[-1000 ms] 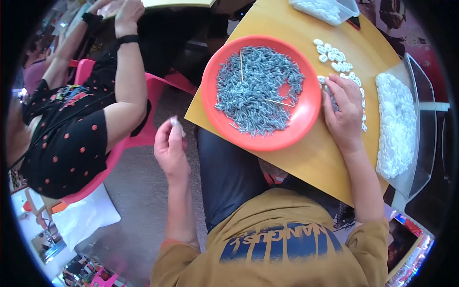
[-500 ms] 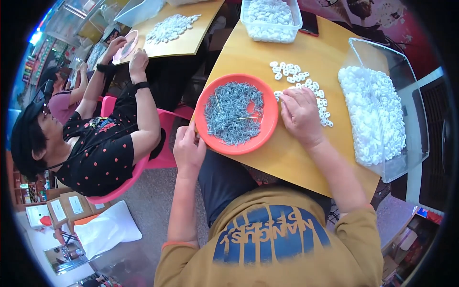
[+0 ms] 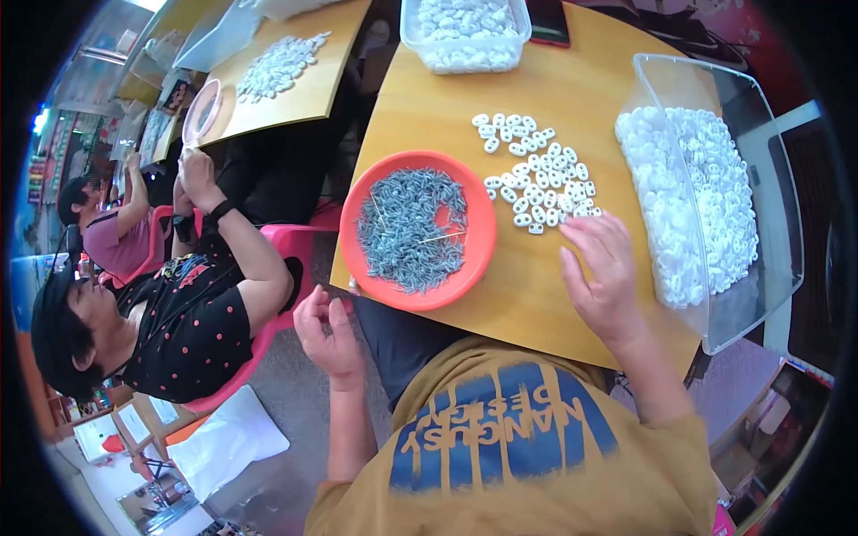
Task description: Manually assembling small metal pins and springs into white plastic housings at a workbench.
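Note:
A round orange-red bowl (image 3: pixel 485 234), full of small slender blue-grey pieces (image 3: pixel 402 232) like little screws, sits at the table's near left corner. Two thin pale sticks lie among them. To its right, small white oval pieces with two holes (image 3: pixel 541 183) are spread in a loose patch. My right hand (image 3: pixel 603 272) rests at the near edge of this patch, its fingertips by the closest white pieces and the thumb held apart. Off the table's edge, below left of the bowl, my left hand (image 3: pixel 331 338) is raised with its fingers curled toward the thumb; anything in them is too small to make out.
A large clear bin (image 3: pixel 751 313) heaped with white pieces leans at the right. Another clear tub (image 3: pixel 465 64) of white pieces stands at the back beside a dark phone (image 3: pixel 550 25). A co-worker (image 3: pixel 192 313) sits at the left on a pink chair, by another table (image 3: pixel 304 103).
My left hand has come away from the bowl, down and left. My right hand has drawn back toward me, uncovering the white pieces, which are now spread wider. The whole view has shifted slightly.

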A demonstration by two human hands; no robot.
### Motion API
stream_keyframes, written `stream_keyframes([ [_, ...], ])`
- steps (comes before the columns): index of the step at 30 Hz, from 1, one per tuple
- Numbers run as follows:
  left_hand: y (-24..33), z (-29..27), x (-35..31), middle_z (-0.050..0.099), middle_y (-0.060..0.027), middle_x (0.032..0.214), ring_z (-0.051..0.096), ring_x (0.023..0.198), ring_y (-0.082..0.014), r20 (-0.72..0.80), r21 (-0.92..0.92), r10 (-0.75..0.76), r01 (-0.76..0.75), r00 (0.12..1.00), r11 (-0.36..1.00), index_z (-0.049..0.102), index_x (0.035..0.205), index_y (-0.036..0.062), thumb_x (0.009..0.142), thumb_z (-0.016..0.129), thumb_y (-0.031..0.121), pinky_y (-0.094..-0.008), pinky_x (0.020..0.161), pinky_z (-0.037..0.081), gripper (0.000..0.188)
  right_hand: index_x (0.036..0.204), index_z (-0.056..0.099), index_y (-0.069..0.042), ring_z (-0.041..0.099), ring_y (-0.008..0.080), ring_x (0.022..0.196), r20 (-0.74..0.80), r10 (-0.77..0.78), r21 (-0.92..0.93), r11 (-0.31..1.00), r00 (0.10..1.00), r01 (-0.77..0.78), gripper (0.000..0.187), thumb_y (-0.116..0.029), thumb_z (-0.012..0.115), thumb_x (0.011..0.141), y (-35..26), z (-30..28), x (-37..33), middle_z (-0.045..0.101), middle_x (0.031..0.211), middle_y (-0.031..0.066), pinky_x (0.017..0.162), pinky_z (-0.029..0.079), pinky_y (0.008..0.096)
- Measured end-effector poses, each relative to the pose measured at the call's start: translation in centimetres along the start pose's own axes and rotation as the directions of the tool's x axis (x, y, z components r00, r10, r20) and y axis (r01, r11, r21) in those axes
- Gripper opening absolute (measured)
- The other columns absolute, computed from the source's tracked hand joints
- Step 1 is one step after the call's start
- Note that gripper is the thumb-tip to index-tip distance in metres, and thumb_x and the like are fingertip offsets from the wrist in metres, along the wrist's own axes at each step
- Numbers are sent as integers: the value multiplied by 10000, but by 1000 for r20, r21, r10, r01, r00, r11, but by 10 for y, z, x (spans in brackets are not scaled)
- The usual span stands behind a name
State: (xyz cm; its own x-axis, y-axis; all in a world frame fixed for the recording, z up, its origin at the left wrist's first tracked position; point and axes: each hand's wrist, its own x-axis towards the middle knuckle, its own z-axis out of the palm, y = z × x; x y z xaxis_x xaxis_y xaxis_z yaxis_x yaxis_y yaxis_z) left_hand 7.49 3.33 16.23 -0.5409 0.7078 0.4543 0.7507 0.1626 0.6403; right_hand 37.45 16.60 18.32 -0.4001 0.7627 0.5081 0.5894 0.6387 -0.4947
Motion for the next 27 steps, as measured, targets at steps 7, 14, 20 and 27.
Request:
stream_keyframes([
  [7, 78, 54, 46, 565, -61, 831, 535, 757, -233, 454, 28, 450, -517, 769, 856, 609, 902, 59, 714, 628, 50, -333, 690, 405, 189, 978, 580, -32, 514, 265, 980, 101, 193, -57, 981, 976, -188, 274, -49, 606, 706, 2, -17, -44, 548, 1027, 101, 913, 359, 439],
  [14, 81, 90, 47, 538, -42, 791, 532, 755, -225, 595, 133, 452, -636, 665, 760, 591, 828, 87, 740, 588, 117, -347, 670, 392, 93, 1010, 561, -15, 490, 287, 1022, 71, 242, -44, 970, 968, -239, 323, -63, 623, 697, 13, -21, -43, 529, 1061, 120, 906, 361, 432],
  [20, 82, 94, 50, 551, -50, 793, 541, 754, -237, 618, 159, 415, -623, 667, 765, 584, 830, 79, 744, 589, 115, -356, 662, 395, 94, 1041, 550, 0, 455, 300, 1049, 147, 283, -169, 951, 948, -258, 348, -53, 626, 706, 25, -17, -26, 483, 1132, 126, 876, 365, 391],
  [27, 85, 87, 45, 554, -55, 803, 546, 772, -237, 610, 177, 384, -592, 693, 786, 589, 872, 71, 734, 593, 101, -352, 670, 395, 141, 888, 597, 1, 521, 257, 847, 0, 157, -196, 968, 988, -154, 202, -19, 607, 688, 43, 1, -29, 547, 904, 92, 731, 418, 363],
])
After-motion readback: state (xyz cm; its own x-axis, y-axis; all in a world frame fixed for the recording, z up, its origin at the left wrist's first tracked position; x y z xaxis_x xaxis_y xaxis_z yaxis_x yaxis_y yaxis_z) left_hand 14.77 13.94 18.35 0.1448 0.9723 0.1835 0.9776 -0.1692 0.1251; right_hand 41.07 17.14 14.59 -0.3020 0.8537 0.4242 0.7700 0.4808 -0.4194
